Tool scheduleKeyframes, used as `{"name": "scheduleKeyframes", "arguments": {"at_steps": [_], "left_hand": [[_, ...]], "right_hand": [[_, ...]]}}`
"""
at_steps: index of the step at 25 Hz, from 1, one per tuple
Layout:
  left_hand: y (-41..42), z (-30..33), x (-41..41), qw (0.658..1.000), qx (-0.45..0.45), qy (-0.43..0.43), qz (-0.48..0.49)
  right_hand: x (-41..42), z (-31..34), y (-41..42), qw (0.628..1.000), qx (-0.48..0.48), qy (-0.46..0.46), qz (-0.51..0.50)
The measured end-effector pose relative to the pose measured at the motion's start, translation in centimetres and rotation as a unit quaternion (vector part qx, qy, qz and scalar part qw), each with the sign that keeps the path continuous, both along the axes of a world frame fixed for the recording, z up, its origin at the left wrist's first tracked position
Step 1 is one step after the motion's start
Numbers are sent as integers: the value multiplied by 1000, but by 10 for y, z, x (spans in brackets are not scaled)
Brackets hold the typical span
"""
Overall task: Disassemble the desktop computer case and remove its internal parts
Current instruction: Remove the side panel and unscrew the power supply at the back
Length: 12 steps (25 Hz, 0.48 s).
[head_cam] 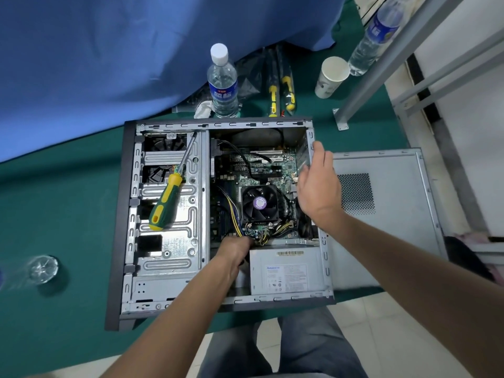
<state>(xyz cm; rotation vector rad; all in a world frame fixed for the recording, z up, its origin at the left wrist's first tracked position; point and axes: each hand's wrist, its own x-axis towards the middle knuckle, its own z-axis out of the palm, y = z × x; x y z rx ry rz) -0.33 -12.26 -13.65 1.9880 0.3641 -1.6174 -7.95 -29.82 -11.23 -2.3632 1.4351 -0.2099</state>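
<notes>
The desktop case (pixel 117 241) lies on its side, open, on the green table. Inside are the motherboard (pixel 261 170), a black CPU fan (pixel 259 204), a grey power supply (pixel 283 271) and the metal drive cage (pixel 169 246). My left hand (pixel 237 248) reaches down beside the power supply, fingers closed around the yellow and black cable bundle (pixel 260 236) at the motherboard's near edge. My right hand (pixel 319 184) rests on the case's rear edge, gripping the rear wall (pixel 311 137). A green and yellow screwdriver (pixel 166 197) lies loose on the drive cage.
The removed side panel (pixel 387 214) lies right of the case. Behind the case stand a water bottle (pixel 222 83), a paper cup (pixel 331 76), a second bottle (pixel 376 36) and bagged yellow-handled tools (pixel 281 88). A blue cloth (pixel 109 64) covers the back left. A clear bottle (pixel 41 268) lies at left.
</notes>
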Motion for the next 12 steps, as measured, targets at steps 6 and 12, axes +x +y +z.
{"name": "scheduleKeyframes", "arguments": {"at_steps": [6,12], "left_hand": [[-1,4,2,1000,13,-5,-27],[-3,0,2,999,7,0,-46]], "right_hand": [[0,-1,0,1000,0,-1,3],[-1,-2,0,1000,3,-5,3]]}}
